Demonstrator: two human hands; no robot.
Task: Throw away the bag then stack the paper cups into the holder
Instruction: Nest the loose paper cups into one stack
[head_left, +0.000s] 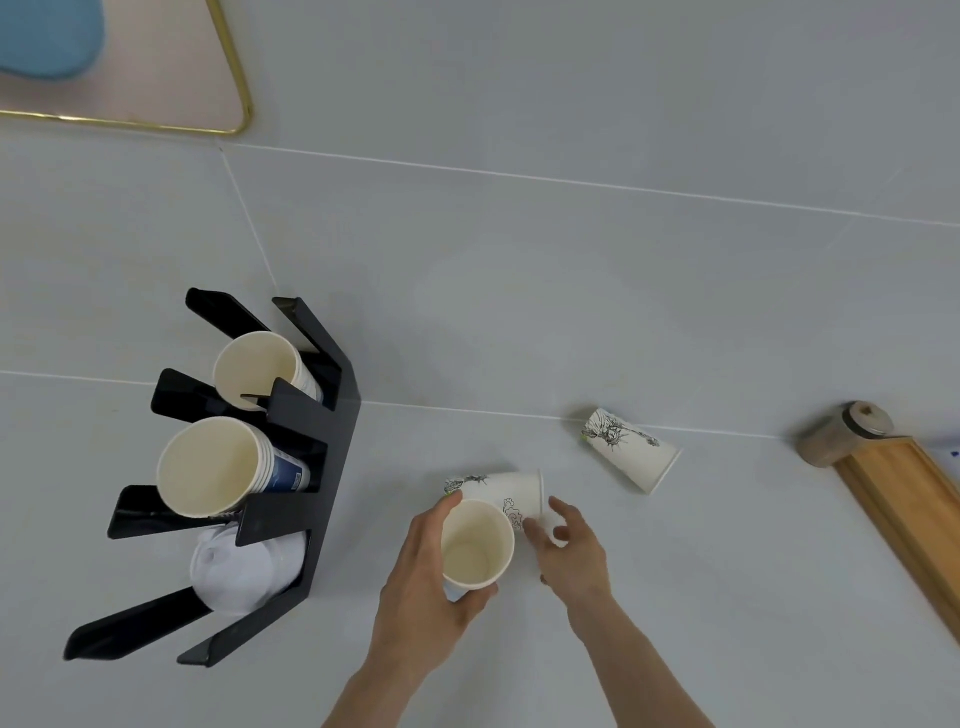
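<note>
The left hand (431, 577) holds an upright cream-lined white paper cup (477, 545) by its wall; the right hand (571, 545), fingers spread, reaches a printed cup lying on the grey surface (519, 499); light and crushable, it wants a gentle mid-wall grip.

No legible text, brand or number found.
The two paper cups on their sides (501, 496) (631, 451) bear black line drawings only, no words. The stacked cups in the black holder (311, 467) show a blue printed band (284, 474); any lettering on it is too small to read.
</note>
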